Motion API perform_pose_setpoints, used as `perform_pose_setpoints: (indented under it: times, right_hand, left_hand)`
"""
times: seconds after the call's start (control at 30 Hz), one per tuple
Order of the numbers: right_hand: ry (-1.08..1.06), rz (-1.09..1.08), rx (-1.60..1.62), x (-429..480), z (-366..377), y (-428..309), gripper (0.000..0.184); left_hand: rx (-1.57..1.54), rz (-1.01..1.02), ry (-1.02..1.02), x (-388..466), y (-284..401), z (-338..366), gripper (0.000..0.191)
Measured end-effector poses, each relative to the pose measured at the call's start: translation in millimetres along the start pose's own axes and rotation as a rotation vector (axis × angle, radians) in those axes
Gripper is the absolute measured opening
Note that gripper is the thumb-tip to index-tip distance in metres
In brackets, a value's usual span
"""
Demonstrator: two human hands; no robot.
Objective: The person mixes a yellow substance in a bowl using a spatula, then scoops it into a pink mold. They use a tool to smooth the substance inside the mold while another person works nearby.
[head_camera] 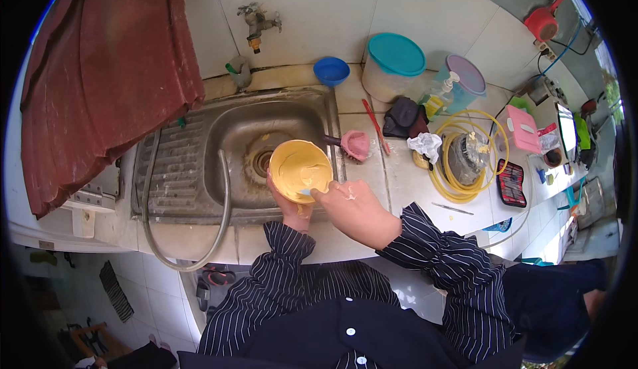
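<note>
A bowl [300, 169] coated inside with a thick yellow paste is in my left hand [293, 204], tilted over the front right of the steel sink [269, 109]. My right hand [361, 212] grips a small tool, mostly hidden by the fingers; its pale blue tip [306, 191] touches the paste at the bowl's near side. Some paste clings to the back of my right hand and to my left wrist. Right of the bowl lies a dark-handled brush [355, 144] with pink material on its head, and past it a red stick-like tool [376, 125].
A grey hose [227, 184] loops over the sink's left side below a wall tap [256, 25]. A blue bowl [331, 71], a lidded tub [394, 65], a coiled yellow hose [441, 179] and a tool case [511, 182] stand on the counter. A red-brown sheet [109, 70] hangs upper left. Another person is at lower right.
</note>
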State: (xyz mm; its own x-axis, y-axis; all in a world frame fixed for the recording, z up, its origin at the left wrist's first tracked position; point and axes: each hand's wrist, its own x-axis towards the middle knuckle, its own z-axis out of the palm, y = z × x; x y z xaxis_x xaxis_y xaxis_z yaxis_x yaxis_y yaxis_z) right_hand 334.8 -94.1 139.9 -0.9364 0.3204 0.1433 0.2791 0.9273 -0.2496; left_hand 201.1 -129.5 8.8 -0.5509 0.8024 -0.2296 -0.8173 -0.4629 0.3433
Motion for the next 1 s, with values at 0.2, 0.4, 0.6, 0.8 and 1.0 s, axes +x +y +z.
perform_pose_setpoints:
  times: [0.2,0.4,0.6,0.8,1.0]
  right_hand:
    - [0.031,0.106,-0.011,12,14,8,0.037]
    - [-0.085,0.211,-0.024,8,12,6,0.039]
    - [-0.110,0.328,0.122,10,27,-18,0.038]
    - [0.074,0.400,0.545,26,40,-27,0.041]
    - [-0.226,0.424,0.065,13,17,-10,0.040]
  left_hand:
    - [-0.025,0.026,0.090,4,1,-6,0.053]
    - [0.031,0.069,0.069,10,9,-11,0.056]
    - [0.059,0.011,0.078,10,16,-13,0.057]
    - [0.103,0.019,0.143,9,9,-35,0.059]
    - [0.089,-0.062,0.103,17,30,-9,0.056]
